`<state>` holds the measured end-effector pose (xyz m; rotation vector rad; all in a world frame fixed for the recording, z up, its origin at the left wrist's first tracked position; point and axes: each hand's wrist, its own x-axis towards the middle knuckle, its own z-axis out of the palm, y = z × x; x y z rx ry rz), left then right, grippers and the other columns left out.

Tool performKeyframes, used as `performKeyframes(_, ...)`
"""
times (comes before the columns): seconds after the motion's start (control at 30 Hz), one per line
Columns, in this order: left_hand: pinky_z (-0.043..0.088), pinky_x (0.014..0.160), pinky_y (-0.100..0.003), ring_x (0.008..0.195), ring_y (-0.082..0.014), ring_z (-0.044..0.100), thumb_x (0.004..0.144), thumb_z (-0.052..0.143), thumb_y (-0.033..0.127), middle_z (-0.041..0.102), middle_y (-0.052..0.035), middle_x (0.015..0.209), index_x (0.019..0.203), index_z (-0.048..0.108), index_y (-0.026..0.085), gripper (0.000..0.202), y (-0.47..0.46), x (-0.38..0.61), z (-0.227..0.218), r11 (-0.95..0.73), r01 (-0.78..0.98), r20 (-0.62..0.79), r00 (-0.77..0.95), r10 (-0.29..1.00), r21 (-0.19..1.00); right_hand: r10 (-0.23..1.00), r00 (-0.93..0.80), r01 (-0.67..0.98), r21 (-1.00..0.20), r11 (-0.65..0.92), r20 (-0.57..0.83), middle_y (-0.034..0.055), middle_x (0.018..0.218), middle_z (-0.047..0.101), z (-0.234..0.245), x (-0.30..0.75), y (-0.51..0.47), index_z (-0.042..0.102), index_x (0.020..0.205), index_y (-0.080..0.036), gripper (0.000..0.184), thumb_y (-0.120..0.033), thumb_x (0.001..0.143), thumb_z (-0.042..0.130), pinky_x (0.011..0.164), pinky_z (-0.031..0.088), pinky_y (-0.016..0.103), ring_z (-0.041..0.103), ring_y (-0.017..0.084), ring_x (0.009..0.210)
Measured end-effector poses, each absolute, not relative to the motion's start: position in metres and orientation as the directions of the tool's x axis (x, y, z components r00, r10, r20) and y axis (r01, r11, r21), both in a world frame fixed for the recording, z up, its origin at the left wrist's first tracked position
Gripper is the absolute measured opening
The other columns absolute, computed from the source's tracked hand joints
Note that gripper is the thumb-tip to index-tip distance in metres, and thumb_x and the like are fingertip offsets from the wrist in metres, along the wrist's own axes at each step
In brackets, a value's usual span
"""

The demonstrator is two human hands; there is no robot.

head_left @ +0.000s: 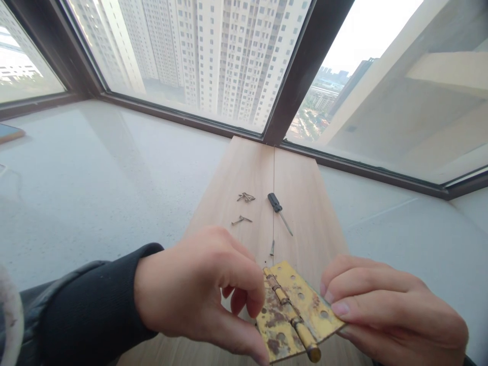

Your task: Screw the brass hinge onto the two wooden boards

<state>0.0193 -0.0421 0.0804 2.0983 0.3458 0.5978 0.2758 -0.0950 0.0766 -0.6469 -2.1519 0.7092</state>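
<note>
A worn brass-coloured door hinge (305, 310) with dark stains and several screw holes is spread nearly flat above the wooden board. My left hand (213, 295) grips its left leaf, thumb at the near edge and fingers curled at the side. On the right leaf's outer edge, my right hand (392, 305) pinches with thumb and fingers. The hinge's knuckle runs lengthwise between the hands, its round pin end towards me. Just beyond the hinge a single screw (272, 248) lies on the board.
The wooden board (297, 178) reaches to the window frame, with a thin seam along it. On it lie a black-handled screwdriver (280, 213), a small pile of screws (246, 197) and a few more screws (241, 220). A flat device (9, 133) rests on the pale sill (114, 173) at far left.
</note>
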Motion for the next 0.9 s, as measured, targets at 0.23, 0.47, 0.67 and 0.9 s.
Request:
performKeyframes(0.23,0.039,0.049,-0.02,0.051,-0.0078,0.05,0.071,0.076,0.033,0.059,0.0008,0.055,0.062,0.063,0.013,0.026,-0.045,0.02,0.078,-0.578,0.032,0.287,0.845,0.451,0.815,0.656,-0.591,0.269,-0.652,0.709,0.47,0.0043,0.077,0.065,0.079,0.277,-0.097,0.061,0.117,-0.026,0.033,-0.008,0.089,0.06,0.057,0.054,0.031,0.061,0.018,0.063)
performKeyframes(0.47,0.036,0.045,-0.013,0.047,-0.0036,0.047,0.06,0.084,0.031,0.055,0.0049,0.053,0.059,0.061,0.013,0.029,-0.044,0.022,0.087,-0.558,0.164,0.294,0.713,0.637,0.813,0.738,-0.353,0.426,-0.603,0.674,0.575,0.0022,0.08,0.065,0.066,0.277,-0.1,0.066,0.093,-0.022,0.027,0.0,0.077,0.064,0.052,0.054,0.024,0.064,0.015,0.063)
performKeyframes(0.67,0.029,0.042,-0.014,0.045,-0.003,0.039,0.061,0.083,0.031,0.046,0.0071,0.048,0.054,0.055,0.013,0.034,-0.043,0.027,0.088,-0.48,0.282,0.242,0.594,0.767,0.831,0.749,-0.304,0.467,-0.593,0.656,0.589,0.0007,0.079,0.065,0.059,0.269,-0.097,0.063,0.085,-0.019,0.016,-0.005,0.08,0.067,0.05,0.052,0.018,0.062,0.011,0.06)
performKeyframes(0.9,0.027,0.039,-0.013,0.041,-0.0023,0.035,0.058,0.084,0.032,0.042,0.0081,0.044,0.049,0.05,0.013,0.04,-0.06,0.031,0.087,-0.47,0.329,0.252,0.531,0.809,0.819,0.718,-0.302,0.526,-0.518,0.674,0.627,0.0015,0.081,0.062,0.053,0.249,-0.107,0.059,0.092,-0.02,0.021,-0.003,0.08,0.063,0.052,0.051,0.022,0.061,0.012,0.064)
